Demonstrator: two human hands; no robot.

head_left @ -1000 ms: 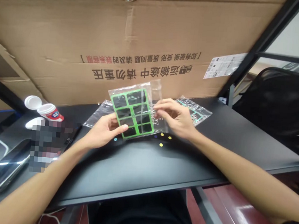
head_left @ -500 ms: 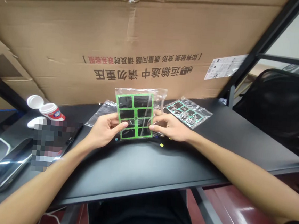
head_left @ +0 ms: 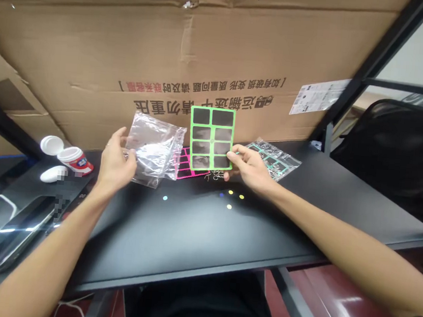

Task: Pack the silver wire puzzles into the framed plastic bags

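Note:
In my right hand (head_left: 249, 169) is a green-framed card (head_left: 202, 134) with black rectangles, pinched at its lower right edge and held upright above the table. My left hand (head_left: 117, 162) holds a clear plastic bag (head_left: 153, 143) at its left side, and the bag hangs apart from the card. Behind the card lies a pink-framed card (head_left: 184, 163), partly hidden. Some thin metal rings or wires (head_left: 215, 174) show below the green card. Beyond my right hand rests another clear bag (head_left: 287, 161) with a teal-framed card inside.
Small coloured dots, among them a blue one (head_left: 165, 198) and a yellow one (head_left: 229, 207), lie on the black table (head_left: 174, 244). At left stand an open red-and-white tub (head_left: 76, 160) and a phone (head_left: 16, 228). A large cardboard sheet (head_left: 95, 45) rises behind.
The green card has come out of its clear bag. My right hand moved it up and slightly right, while my left hand drew the bag left. The pink card is now uncovered.

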